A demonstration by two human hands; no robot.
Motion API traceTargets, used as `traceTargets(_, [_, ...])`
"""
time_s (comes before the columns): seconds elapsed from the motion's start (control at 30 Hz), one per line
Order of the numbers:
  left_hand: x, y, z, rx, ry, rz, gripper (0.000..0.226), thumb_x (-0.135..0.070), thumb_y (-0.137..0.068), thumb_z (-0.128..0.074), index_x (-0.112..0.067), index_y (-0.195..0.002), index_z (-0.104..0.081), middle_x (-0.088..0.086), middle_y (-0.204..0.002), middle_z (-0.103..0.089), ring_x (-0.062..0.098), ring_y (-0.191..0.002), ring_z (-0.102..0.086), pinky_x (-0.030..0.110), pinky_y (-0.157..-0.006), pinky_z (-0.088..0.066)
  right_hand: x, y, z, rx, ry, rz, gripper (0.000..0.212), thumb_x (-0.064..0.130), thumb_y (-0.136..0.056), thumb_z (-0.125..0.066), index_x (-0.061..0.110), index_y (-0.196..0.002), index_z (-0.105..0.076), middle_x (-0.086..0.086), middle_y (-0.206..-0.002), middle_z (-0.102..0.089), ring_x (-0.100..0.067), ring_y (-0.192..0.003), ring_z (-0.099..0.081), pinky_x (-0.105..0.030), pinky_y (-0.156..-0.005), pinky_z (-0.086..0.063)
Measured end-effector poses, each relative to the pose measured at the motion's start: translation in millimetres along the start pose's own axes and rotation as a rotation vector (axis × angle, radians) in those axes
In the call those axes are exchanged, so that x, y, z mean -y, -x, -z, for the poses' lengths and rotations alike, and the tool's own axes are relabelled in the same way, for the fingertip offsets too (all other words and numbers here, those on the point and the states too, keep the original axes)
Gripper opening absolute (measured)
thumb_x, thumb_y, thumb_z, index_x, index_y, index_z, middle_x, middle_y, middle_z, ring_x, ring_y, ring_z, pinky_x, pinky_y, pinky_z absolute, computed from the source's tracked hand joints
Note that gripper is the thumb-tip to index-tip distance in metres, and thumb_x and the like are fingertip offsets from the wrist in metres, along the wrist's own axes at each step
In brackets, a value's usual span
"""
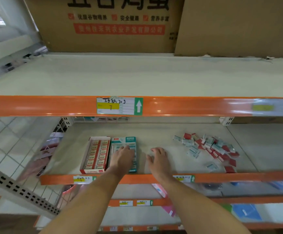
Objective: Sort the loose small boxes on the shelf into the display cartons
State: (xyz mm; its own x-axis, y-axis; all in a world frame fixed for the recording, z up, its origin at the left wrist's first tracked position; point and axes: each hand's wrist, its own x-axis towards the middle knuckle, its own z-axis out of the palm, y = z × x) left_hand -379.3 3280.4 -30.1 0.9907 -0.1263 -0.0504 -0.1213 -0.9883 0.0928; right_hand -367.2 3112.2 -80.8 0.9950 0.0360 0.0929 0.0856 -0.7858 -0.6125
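Note:
Two display cartons stand side by side on the middle shelf (162,130): a red-and-white carton (95,153) full of red boxes, and to its right a teal carton (124,141) with teal boxes. My left hand (123,157) lies over the teal carton, fingers spread on the boxes inside. My right hand (159,159) rests on the bare shelf just right of that carton, fingers loosely spread; whether anything lies under it is hidden. A pile of loose red and teal small boxes (208,147) lies further right.
An upper shelf with an orange front rail (53,106) and a price tag (119,106) overhangs the work area. Large cardboard cases (110,26) stand on it at the back. Lower shelves hold blue and pink packets (246,212). Tiled floor is at left.

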Motion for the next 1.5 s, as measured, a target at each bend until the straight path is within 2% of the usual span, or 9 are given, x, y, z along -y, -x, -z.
traceTargets(0.33, [-106,-26,-14,0.061,0.029,-0.178,0.028,-0.018,-0.090,-0.047,-0.016,-0.112,-0.065,0.009,-0.115,-0.056,0.030,-0.111,-0.054,0.038,-0.088,-0.046,-80,10,63,-0.078,0.044,-0.148,0.032,0.017,-0.094,-0.056,0.011,-0.125,-0.059,-0.009,-0.128,-0.053,-0.027,-0.120,-0.050,-0.036,-0.102,-0.041])
traceTargets(0.6, [-176,-42,-28,0.143,0.074,-0.288,0.038,-0.019,-0.088,-0.052,-0.019,-0.125,-0.058,0.008,-0.126,-0.050,0.029,-0.118,-0.049,0.037,-0.094,-0.046,-127,22,101,-0.106,0.087,-0.244,0.039,0.009,-0.090,-0.049,0.013,-0.128,-0.057,-0.006,-0.132,-0.050,-0.022,-0.116,-0.052,-0.033,-0.093,-0.047])
traceTargets(0.77, [-216,-51,-44,0.146,0.126,-0.326,0.046,-0.022,-0.089,-0.052,-0.024,-0.135,-0.046,0.004,-0.136,-0.040,0.030,-0.117,-0.048,0.040,-0.092,-0.047,-155,32,124,-0.241,0.267,-0.356,0.039,0.019,-0.083,-0.064,0.021,-0.122,-0.061,-0.003,-0.128,-0.053,-0.025,-0.122,-0.044,-0.037,-0.102,-0.039])
traceTargets(0.93, [-246,-58,-57,0.213,0.169,-0.254,0.057,-0.042,-0.088,-0.040,-0.028,-0.143,-0.031,0.004,-0.148,-0.035,0.033,-0.123,-0.045,0.042,-0.100,-0.042,-178,32,136,-0.224,0.301,-0.360,0.050,0.045,-0.082,-0.067,0.022,-0.125,-0.056,0.000,-0.126,-0.058,-0.021,-0.120,-0.049,-0.036,-0.103,-0.039])
traceTargets(1.13, [-257,-55,-64,0.087,0.133,-0.186,0.036,-0.029,-0.098,-0.044,-0.019,-0.132,-0.048,0.007,-0.131,-0.043,0.029,-0.116,-0.045,0.039,-0.094,-0.044,-181,31,140,-0.212,0.289,-0.273,0.056,0.051,-0.082,-0.068,0.022,-0.128,-0.055,0.003,-0.129,-0.061,-0.020,-0.124,-0.049,-0.036,-0.106,-0.036])
traceTargets(1.27, [-240,-47,-70,0.039,0.399,-0.038,0.020,-0.026,-0.090,-0.059,-0.019,-0.108,-0.063,0.004,-0.112,-0.045,0.026,-0.094,-0.055,0.035,-0.082,-0.049,-171,28,138,-0.182,0.050,-0.235,0.058,0.051,-0.084,-0.066,0.017,-0.128,-0.054,0.002,-0.117,-0.061,-0.017,-0.111,-0.054,-0.029,-0.087,-0.046])
traceTargets(1.33, [-228,-43,-71,0.027,0.550,0.025,0.030,-0.021,-0.085,-0.069,-0.017,-0.114,-0.063,-0.001,-0.107,-0.041,0.019,-0.087,-0.054,0.026,-0.082,-0.047,-162,23,135,-0.242,-0.056,-0.281,0.045,0.048,-0.090,-0.059,0.014,-0.120,-0.059,0.003,-0.100,-0.066,-0.012,-0.093,-0.060,-0.015,-0.067,-0.043])
traceTargets(1.4, [-214,-39,-69,0.026,0.686,0.092,0.051,-0.015,-0.078,-0.077,-0.014,-0.125,-0.059,0.000,-0.111,-0.038,0.015,-0.089,-0.049,0.022,-0.087,-0.045,-153,17,132,-0.254,-0.147,-0.359,0.028,0.032,-0.100,-0.051,0.011,-0.115,-0.062,0.002,-0.092,-0.068,-0.006,-0.077,-0.058,-0.011,-0.052,-0.038])
traceTargets(1.5, [-193,-36,-70,0.014,0.827,0.225,0.075,-0.011,-0.069,-0.084,-0.011,-0.136,-0.050,0.005,-0.123,-0.036,0.017,-0.101,-0.048,0.027,-0.096,-0.049,-147,12,124,-0.184,-0.187,-0.356,0.018,0.020,-0.102,-0.049,0.017,-0.110,-0.065,0.001,-0.099,-0.070,-0.009,-0.084,-0.061,-0.013,-0.059,-0.040])
